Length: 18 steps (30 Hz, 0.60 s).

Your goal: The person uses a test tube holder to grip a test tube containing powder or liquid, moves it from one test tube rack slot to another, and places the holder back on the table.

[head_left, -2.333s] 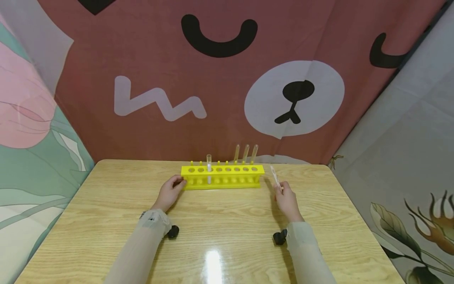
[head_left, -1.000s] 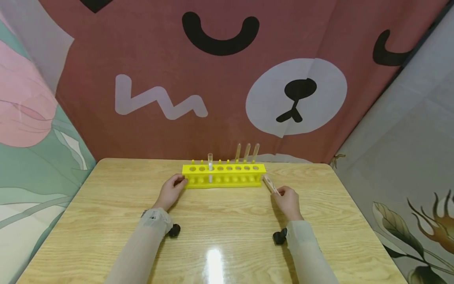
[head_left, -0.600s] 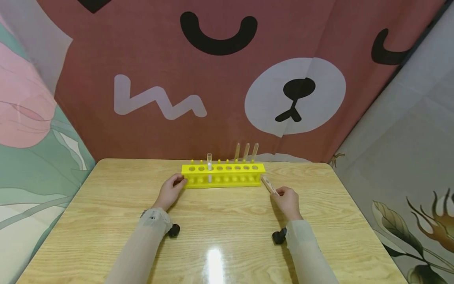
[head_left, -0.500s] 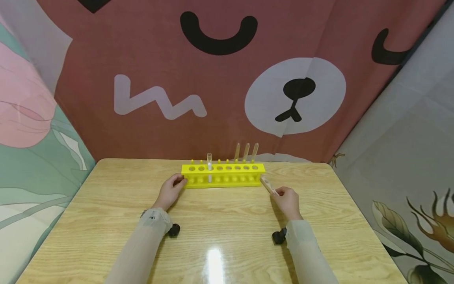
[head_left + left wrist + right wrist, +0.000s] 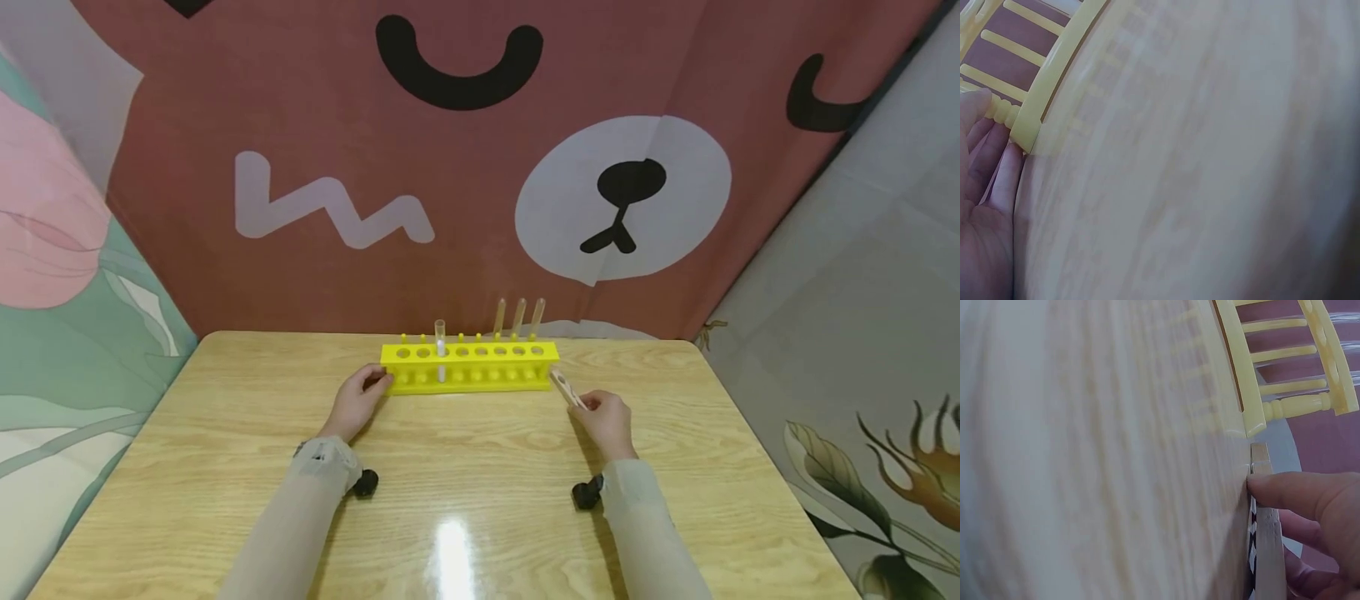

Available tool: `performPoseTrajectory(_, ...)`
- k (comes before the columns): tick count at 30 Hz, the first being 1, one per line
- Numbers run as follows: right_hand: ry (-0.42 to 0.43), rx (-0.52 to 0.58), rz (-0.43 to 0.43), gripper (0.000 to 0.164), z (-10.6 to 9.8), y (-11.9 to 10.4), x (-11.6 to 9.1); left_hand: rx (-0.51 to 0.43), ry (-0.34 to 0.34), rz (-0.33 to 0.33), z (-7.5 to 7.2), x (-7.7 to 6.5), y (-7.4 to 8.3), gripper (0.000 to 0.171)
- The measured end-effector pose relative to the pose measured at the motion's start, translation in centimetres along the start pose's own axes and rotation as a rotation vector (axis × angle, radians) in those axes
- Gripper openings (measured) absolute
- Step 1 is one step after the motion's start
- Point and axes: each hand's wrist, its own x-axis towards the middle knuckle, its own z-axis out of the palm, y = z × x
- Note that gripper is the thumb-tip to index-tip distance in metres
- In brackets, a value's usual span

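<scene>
A yellow test tube rack [image 5: 470, 386] stands near the table's far edge. One clear test tube with white contents [image 5: 441, 348] is upright in a hole left of its middle. At the rack's left end, my left hand [image 5: 356, 403] has its thumb and fingers around the end post [image 5: 1004, 113]. My right hand [image 5: 606, 423] pinches a slim pale wooden test tube clamp [image 5: 567, 388] between thumb and fingers. The clamp slants toward the rack, its tip close to the rack's right end. In the right wrist view its wooden side [image 5: 1268, 531] lies low along the table.
Three clear test tubes [image 5: 519, 317] sit upside down on the rack's rear pegs at the right. The wooden table [image 5: 480, 467] ends at a reddish curtain [image 5: 315, 283] with a printed bear face. Black wrist cameras [image 5: 365, 483] hang at both wrists.
The clamp in my right hand has swung down from steep to a low slant toward the rack's right end. The left hand and rack stay put; the last half second shows little change.
</scene>
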Motion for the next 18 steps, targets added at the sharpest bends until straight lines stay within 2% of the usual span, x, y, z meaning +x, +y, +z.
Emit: performPoseTrajectory(18, -0.028, 0.018, 0.032, 0.028, -0.07, -0.28, 0.04, 0.003, -0.003, 0.005, -0.1, 0.07, -0.1, 0.036)
